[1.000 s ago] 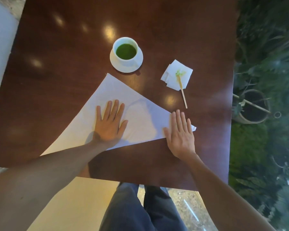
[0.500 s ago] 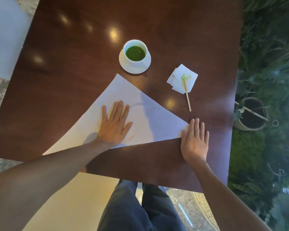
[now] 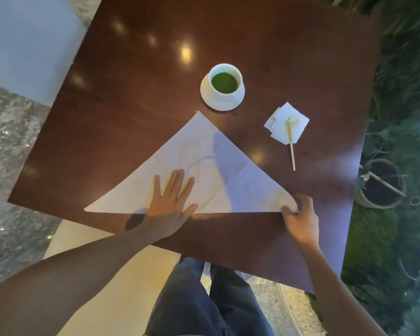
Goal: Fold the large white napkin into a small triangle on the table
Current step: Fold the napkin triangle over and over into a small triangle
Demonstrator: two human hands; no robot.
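The right hand (image 3: 300,215), flat before, now pinches the napkin (image 3: 204,170) corner, ready to fold; left hand (image 3: 171,202) stays flat

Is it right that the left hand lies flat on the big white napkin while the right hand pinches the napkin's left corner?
Not quite. In the head view the right hand pinches the right corner of the big white napkin, not the left one, which lies free. The rest holds: the left hand lies flat on the napkin.
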